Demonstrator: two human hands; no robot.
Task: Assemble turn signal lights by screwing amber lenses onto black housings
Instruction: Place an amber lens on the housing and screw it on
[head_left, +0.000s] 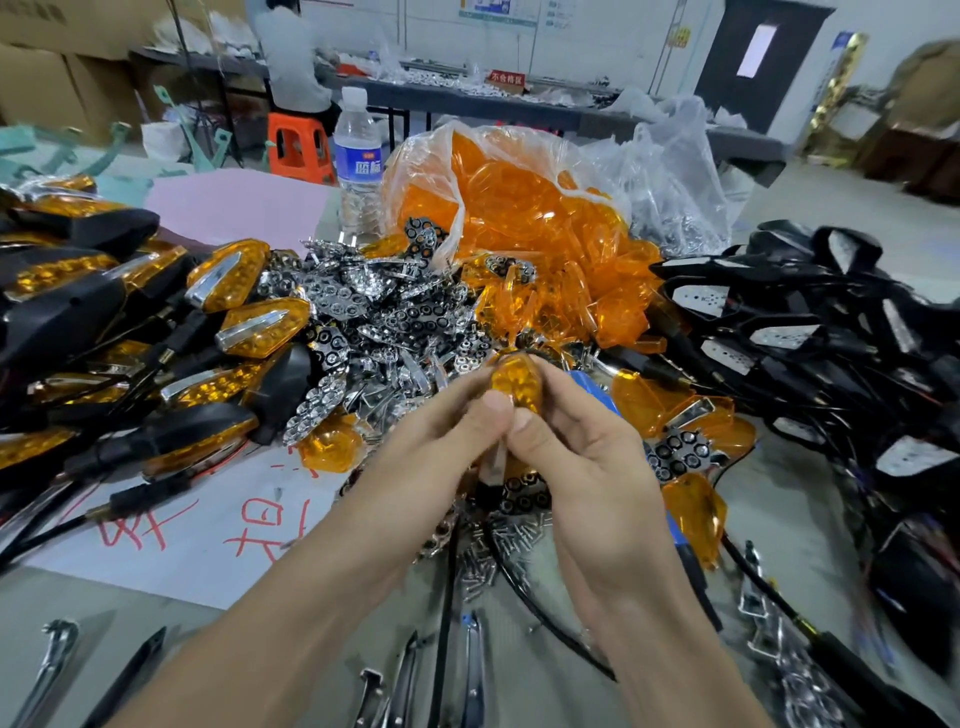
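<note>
Wall (597, 41): white, notices, 12 o'clock.
Door (722, 67): dark, pale window, 1 o'clock.
Table (571, 111): long, grey, cluttered, 12 o'clock.
Stool (298, 148): orange, 11 o'clock.
Boxes (47, 78): cardboard, 10 o'clock.
Floor (841, 192): grey, 2 o'clock.

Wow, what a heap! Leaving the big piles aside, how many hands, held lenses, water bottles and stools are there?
2 hands: left hand, right hand
1 amber lens, pinched by both hands
1 water bottle
1 orange stool
Total: 5
The piles are too dense to count.
</note>
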